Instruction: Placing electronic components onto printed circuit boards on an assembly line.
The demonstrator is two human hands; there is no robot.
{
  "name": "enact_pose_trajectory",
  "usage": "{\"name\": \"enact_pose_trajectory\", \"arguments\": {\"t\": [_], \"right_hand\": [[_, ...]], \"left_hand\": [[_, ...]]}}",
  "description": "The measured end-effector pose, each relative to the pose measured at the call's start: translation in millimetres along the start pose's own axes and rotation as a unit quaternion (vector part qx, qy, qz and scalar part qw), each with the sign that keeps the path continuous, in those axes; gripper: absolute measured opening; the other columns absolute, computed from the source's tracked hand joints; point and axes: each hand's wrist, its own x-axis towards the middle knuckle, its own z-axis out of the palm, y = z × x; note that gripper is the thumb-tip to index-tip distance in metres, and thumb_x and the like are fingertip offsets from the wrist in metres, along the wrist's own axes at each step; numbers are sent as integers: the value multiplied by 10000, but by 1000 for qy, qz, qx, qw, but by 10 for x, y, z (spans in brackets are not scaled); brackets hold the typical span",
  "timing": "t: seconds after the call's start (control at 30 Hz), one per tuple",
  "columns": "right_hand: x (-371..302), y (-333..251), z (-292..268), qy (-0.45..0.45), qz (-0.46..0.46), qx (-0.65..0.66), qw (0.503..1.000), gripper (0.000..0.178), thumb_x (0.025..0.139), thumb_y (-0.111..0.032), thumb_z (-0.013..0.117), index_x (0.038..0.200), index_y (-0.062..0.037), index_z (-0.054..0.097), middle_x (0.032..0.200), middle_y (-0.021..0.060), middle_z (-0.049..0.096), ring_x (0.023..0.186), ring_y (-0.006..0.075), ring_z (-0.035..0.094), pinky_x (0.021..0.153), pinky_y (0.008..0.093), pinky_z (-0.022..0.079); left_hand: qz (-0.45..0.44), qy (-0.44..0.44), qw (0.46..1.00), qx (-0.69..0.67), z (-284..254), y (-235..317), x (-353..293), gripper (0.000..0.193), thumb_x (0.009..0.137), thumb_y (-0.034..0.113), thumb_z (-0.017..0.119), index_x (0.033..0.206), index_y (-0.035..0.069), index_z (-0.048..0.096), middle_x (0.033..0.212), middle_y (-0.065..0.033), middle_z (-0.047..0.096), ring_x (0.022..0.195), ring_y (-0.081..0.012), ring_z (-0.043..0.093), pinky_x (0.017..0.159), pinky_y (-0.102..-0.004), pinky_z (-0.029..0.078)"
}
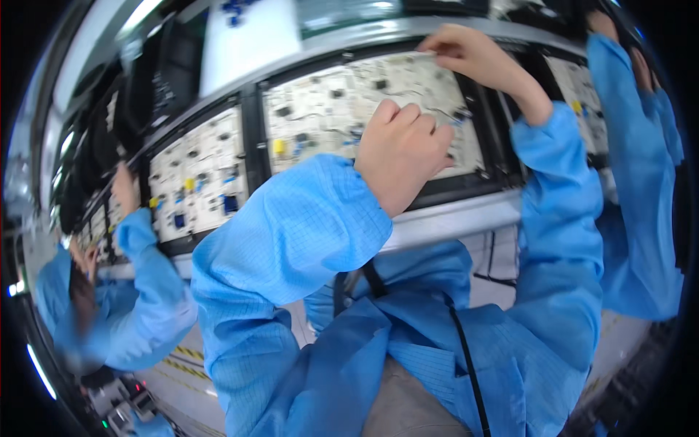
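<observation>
In front of me lies a pale circuit board panel in a black frame, with dark, blue and yellow parts on it. My left hand is closed over the board's lower middle, fingers curled under; whatever they hold is hidden. At the board's far right corner is my right hand, its fingers bent and pinched together near the frame's edge. Anything between those fingertips is too small to make out. A yellow component stands on the board's left side, and thin dark wires cross its middle.
A second framed board sits to the left and another to the right, along a metal rail. Co-workers in blue sleeves work on both sides. A white sheet-like surface lies beyond the rail.
</observation>
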Motion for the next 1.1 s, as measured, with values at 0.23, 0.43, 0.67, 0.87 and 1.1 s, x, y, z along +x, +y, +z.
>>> {"name": "enact_pose_trajectory", "arguments": {"t": [0.23,0.43,0.67,0.87,1.1], "right_hand": [[-108,-145,-110,-5,120,53,991,114,841,24,611,949,46,579,865,40,600,818,85,577,736,231,485],[34,-358,-68,5,102,-14,995,102,864,-68,634,889,25,601,755,24,569,684,70,497,610,220,423],[27,-317,-37,-21,76,-59,995,156,809,-40,664,951,24,646,796,111,638,716,180,609,677,290,503],[1,-343,-11,-58,104,-67,991,163,787,12,631,950,29,622,812,114,642,746,181,611,702,289,505],[-12,-280,-1,-54,99,-52,992,162,777,10,631,938,23,614,805,109,643,728,180,601,695,292,500]], "left_hand": [[-243,254,936,5,-701,-2004,-458,147,902,186,619,952,52,656,831,-80,668,714,-122,620,648,-280,490],[-404,133,896,127,-743,-3903,-1423,250,858,272,644,994,63,655,888,-127,691,835,-233,670,774,-343,504],[-487,-110,864,60,-667,-4568,-1382,300,741,180,686,987,10,701,948,-187,686,895,-298,670,825,-356,502],[-465,-96,866,159,-717,-4078,-1058,246,742,117,672,966,20,706,946,-185,684,907,-316,665,831,-363,506],[-467,-15,875,129,-691,-4014,-1120,257,795,133,652,1028,33,693,957,-152,695,916,-276,674,852,-341,510]]}}
